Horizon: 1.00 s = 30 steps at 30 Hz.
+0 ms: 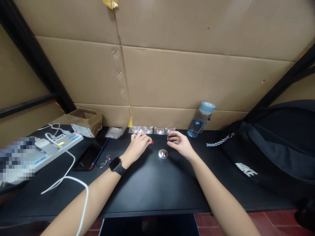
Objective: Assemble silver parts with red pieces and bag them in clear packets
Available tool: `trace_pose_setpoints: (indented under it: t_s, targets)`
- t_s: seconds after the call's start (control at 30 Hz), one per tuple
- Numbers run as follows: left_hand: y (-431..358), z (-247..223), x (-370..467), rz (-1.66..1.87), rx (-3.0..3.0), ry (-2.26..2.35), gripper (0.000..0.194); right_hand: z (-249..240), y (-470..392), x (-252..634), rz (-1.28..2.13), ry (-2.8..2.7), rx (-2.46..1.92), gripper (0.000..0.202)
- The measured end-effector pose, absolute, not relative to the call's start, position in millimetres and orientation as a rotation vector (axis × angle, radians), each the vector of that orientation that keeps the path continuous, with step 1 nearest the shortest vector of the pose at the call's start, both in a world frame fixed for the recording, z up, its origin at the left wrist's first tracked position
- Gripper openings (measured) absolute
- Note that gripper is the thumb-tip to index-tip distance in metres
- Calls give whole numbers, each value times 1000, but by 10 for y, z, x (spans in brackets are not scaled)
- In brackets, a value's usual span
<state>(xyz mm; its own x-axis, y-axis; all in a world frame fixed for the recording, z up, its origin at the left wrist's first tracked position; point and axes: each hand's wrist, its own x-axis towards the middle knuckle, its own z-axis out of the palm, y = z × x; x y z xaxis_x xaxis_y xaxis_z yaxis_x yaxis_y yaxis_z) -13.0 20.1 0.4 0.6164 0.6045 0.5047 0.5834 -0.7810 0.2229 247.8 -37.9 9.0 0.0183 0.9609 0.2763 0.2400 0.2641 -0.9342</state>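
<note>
A shiny round metal piece (161, 155) with a small red part at its centre lies on the black table between my hands. My left hand (139, 146), a dark watch on its wrist, is closed with a small red piece (152, 142) at its fingertips. Curled fingers of my right hand (181, 144) pinch a thin, dark silvery piece (168, 138) seen nearly edge-on; its exact kind cannot be made out. Just beyond both hands, several clear bags (159, 131) sit in a row, holding similar metal discs with red parts.
At the back left are a flat clear bag (115, 132) and an open cardboard box (86, 121). A phone (90, 156), a keychain (105, 162) and a power strip (71, 140) with white cables lie left. A water bottle (199, 120) and black backpack (273, 154) stand right.
</note>
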Motion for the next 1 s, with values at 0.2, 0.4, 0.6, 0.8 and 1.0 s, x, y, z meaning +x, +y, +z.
trace_pose_setpoints:
  t_s: [0.2,0.4,0.6,0.8,1.0]
  targets:
    - [-24,118,-12,1041,2813,1042,18,72,-500,2148,1090,-1383,-975,50]
    - [-96,70,37,1071,2828,1092,17,59,-551,2012,1204,-1335,-893,49]
    - [-158,113,27,1127,2852,1051,17,74,-563,2008,1260,-1270,-827,48]
    - [-222,172,25,1218,2889,1024,12,50,-551,2012,1267,-1264,-802,51]
    - [-233,189,27,1233,2900,1043,11,19,-542,1995,1243,-1286,-823,51]
